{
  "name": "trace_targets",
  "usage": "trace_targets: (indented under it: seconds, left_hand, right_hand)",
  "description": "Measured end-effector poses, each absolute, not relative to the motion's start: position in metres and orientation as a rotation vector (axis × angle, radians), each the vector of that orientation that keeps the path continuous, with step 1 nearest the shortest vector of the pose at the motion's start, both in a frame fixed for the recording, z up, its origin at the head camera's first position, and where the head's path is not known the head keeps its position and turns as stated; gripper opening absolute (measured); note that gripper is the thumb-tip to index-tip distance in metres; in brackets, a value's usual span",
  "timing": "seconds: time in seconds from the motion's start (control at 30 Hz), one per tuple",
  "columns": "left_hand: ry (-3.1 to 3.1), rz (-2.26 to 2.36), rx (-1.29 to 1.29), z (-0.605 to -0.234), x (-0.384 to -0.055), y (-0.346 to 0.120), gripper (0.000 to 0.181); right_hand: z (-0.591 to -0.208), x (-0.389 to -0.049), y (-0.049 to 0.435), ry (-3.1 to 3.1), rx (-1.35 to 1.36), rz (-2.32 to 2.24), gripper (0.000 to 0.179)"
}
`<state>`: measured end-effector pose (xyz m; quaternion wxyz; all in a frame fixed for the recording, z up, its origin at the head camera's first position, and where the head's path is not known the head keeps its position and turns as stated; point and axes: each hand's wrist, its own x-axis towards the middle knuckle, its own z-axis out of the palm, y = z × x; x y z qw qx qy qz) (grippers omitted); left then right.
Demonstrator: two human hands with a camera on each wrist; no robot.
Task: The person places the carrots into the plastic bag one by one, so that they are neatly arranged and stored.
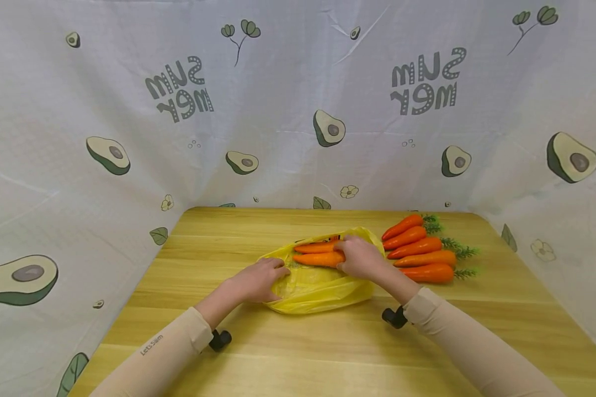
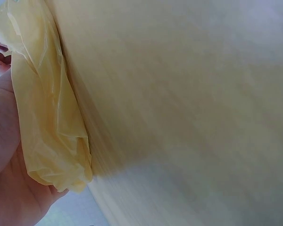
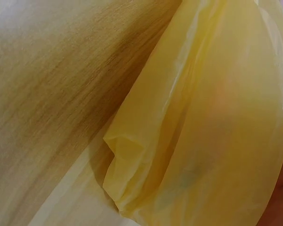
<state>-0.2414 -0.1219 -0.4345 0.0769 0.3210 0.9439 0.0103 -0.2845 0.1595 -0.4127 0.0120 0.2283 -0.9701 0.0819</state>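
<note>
A yellow plastic bag [image 1: 318,292] lies on its side with its mouth spread. Two orange carrots show in the mouth, a rear carrot [image 1: 314,248] and a front carrot [image 1: 318,259], tips to the left. My right hand [image 1: 361,258] reaches into the bag and grips the front carrot at its thick end, its fingers against the rear one too. At the bag's left end my left hand [image 1: 260,280] holds the edge between thumb and fingers. Crumpled bag film [image 2: 47,108] lies against the palm in the left wrist view. In the right wrist view, bag film [image 3: 217,122] covers most of the right hand.
Several more carrots [image 1: 422,259] lie in a row just right of the bag, green tops pointing right. All rest on a wooden table [image 1: 298,353]. A white curtain [image 1: 288,82] printed with avocados stands behind and at both sides of the table.
</note>
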Motion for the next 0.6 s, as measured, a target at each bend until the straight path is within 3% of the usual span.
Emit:
trace_targets:
  seconds: [0.6]
  left_hand:
    - [2.831, 0.037, 0.969, -0.4346, -0.2406, -0.1213, 0.064]
  right_hand:
    - [-0.4156, -0.2811, 0.1612, -2.994, 0.705, 0.195, 0.038]
